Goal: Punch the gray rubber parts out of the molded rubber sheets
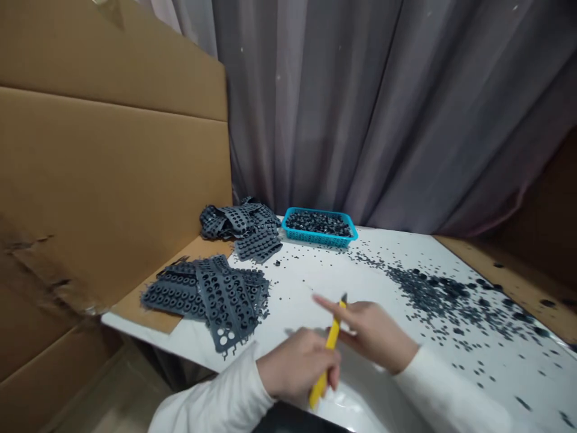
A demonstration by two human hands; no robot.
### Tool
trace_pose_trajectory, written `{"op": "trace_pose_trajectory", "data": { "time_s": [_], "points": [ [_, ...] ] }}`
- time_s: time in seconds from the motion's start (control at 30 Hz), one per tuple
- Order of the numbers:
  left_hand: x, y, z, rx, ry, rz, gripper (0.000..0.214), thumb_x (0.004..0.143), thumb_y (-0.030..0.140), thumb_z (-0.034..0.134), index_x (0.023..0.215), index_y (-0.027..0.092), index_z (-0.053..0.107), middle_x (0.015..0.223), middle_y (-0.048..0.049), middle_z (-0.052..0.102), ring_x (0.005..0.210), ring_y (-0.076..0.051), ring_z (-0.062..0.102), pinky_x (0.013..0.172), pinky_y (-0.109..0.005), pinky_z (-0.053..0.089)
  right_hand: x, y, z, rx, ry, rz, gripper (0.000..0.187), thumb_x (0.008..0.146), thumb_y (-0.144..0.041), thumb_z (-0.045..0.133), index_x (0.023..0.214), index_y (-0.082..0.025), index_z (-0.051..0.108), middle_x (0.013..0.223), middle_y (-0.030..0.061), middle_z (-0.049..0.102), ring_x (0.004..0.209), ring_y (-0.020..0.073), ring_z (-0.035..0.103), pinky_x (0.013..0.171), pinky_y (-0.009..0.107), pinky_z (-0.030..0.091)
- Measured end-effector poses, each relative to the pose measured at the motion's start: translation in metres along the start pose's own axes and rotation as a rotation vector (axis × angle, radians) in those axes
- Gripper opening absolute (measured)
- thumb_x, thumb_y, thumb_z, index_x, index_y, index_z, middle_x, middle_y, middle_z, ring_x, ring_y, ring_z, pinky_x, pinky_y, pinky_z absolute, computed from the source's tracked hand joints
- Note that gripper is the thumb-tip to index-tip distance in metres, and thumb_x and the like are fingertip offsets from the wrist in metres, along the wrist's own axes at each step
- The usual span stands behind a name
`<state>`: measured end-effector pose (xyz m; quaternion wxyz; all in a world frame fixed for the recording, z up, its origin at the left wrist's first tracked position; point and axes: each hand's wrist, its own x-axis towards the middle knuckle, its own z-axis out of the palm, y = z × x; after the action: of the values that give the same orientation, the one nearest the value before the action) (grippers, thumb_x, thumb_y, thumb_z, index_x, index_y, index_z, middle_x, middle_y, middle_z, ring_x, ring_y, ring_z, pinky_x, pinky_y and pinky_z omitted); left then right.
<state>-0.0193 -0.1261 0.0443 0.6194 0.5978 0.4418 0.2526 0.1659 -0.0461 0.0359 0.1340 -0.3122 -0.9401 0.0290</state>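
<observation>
At the near side, the left hand has its fingers wrapped around a slim yellow tool, hiding part of its lower half; the tool slants up and right to a dark tip. The right hand is blurred, its index finger stretched out across the tool's upper end; whether those fingers grip the tool or merely lie beside it cannot be told. Below the fingers, both white sleeves run out of view.

Left of the fingers, dark perforated sheets overlap, the upper ones covering much of those beneath. To the right, small dark pieces lie scattered over the white tabletop, too small to tell apart.

Beyond the fingers, a blue basket holds similar pieces, its floor hidden. Left of it, more sheets are heaped. Farthest hangs a grey curtain, cut off above.
</observation>
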Motion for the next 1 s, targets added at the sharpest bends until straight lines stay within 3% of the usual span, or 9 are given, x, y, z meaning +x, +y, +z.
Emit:
{"op": "trace_pose_trajectory", "data": {
  "time_s": [0.07, 0.17, 0.23, 0.4, 0.5, 0.6, 0.8, 0.9, 1.0],
  "points": [
    [-0.015, 0.003, 0.0, 0.165, -0.006, 0.01, 0.048, 0.088, 0.043, 0.033, 0.052, 0.019, 0.054, 0.043, 0.0, 0.046, 0.038, -0.014, 0.043, 0.044, -0.026, 0.034, 0.02, -0.032, 0.013, 0.063, -0.023, 0.009, 0.034, 0.092, -0.04, 0.032, 0.096, -0.025, 0.062, 0.06, 0.0028, 0.063, 0.049, 0.0173, 0.055, 0.051, 0.028, 0.039],
    [-0.05, -0.008, -0.031, 0.517, 0.43, 0.246, 0.026, 0.076, 0.043, 0.06, 0.082, 0.019, 0.066, 0.079, -0.0077, 0.064, 0.076, -0.024, 0.058, 0.069, -0.032, 0.043, 0.026, -0.033, 0.02, 0.227, 0.09, 0.138, 0.044, 0.093, -0.042, 0.026, 0.066, -0.021, 0.054, 0.053, 0.0023, 0.057, 0.046, 0.0156, 0.051, 0.049, 0.026, 0.034],
    [-0.076, -0.028, -0.064, 0.79, 0.677, 0.328, 0.036, 0.067, 0.037, 0.071, 0.099, 0.022, 0.065, 0.097, -0.009, 0.063, 0.093, -0.029, 0.053, 0.08, -0.037, 0.041, 0.016, -0.016, 0.018, 0.366, 0.133, 0.182, 0.042, 0.093, -0.043, 0.028, 0.064, -0.02, 0.05, 0.056, 0.002, 0.056, 0.049, 0.0148, 0.05, 0.051, 0.025, 0.035],
    [-0.109, -0.095, -0.112, 1.325, 0.641, 0.394, 0.012, 0.087, 0.025, 0.049, 0.088, 0.023, 0.061, 0.082, -0.0028, 0.061, 0.075, -0.018, 0.056, 0.07, -0.028, 0.043, -0.004, 0.011, 0.018, 0.589, 0.127, 0.191, 0.041, 0.093, -0.041, 0.03, 0.07, -0.017, 0.055, 0.06, 0.0025, 0.055, 0.054, 0.014, 0.05, 0.053, 0.025, 0.036],
    [-0.105, -0.102, -0.117, 1.393, 0.574, 0.442, 0.024, 0.092, 0.025, 0.04, 0.075, 0.021, 0.058, 0.068, -0.0007, 0.058, 0.063, -0.015, 0.055, 0.061, -0.024, 0.042, -0.003, 0.008, 0.023, 0.655, 0.152, 0.173, 0.042, 0.092, -0.041, 0.032, 0.071, -0.015, 0.057, 0.06, 0.0038, 0.055, 0.054, 0.0147, 0.049, 0.052, 0.027, 0.036],
    [-0.099, -0.058, -0.127, 1.277, 0.481, 0.421, 0.028, 0.094, 0.026, 0.035, 0.075, 0.02, 0.054, 0.067, 0.0002, 0.056, 0.061, -0.012, 0.053, 0.058, -0.021, 0.041, 0.0, 0.007, 0.028, 0.688, 0.156, 0.145, 0.04, 0.092, -0.039, 0.034, 0.075, -0.014, 0.061, 0.063, 0.0058, 0.058, 0.057, 0.0164, 0.052, 0.055, 0.029, 0.038],
    [-0.067, 0.126, -0.155, 1.231, 0.696, 0.377, 0.025, 0.088, 0.037, 0.044, 0.079, 0.018, 0.057, 0.073, -0.0001, 0.058, 0.067, -0.013, 0.053, 0.062, -0.024, 0.041, -0.002, 0.019, 0.027, 0.923, 0.329, 0.299, 0.029, 0.087, -0.045, 0.044, 0.076, -0.019, 0.051, 0.093, 0.0105, 0.067, 0.082, 0.0237, 0.062, 0.072, 0.036, 0.045],
    [-0.046, 0.202, -0.148, 1.256, 0.682, 0.443, 0.028, 0.083, 0.041, 0.049, 0.076, 0.016, 0.06, 0.067, 0.001, 0.057, 0.062, -0.012, 0.052, 0.059, -0.023, 0.039, -0.003, 0.026, 0.022, 1.086, 0.423, 0.353, 0.028, 0.085, -0.047, 0.049, 0.076, -0.022, 0.039, 0.115, 0.0132, 0.061, 0.104, 0.0269, 0.057, 0.086, 0.043, 0.042],
    [-0.032, 0.245, -0.126, 1.217, 0.651, 0.427, 0.028, 0.082, 0.04, 0.05, 0.076, 0.015, 0.061, 0.061, 0.0025, 0.053, 0.059, -0.011, 0.052, 0.06, -0.023, 0.04, -0.006, 0.03, 0.011, 1.194, 0.444, 0.24, 0.032, 0.082, -0.05, 0.053, 0.081, -0.024, 0.035, 0.127, 0.0134, 0.052, 0.12, 0.0279, 0.044, 0.097, 0.047, 0.033]
  ]
}}
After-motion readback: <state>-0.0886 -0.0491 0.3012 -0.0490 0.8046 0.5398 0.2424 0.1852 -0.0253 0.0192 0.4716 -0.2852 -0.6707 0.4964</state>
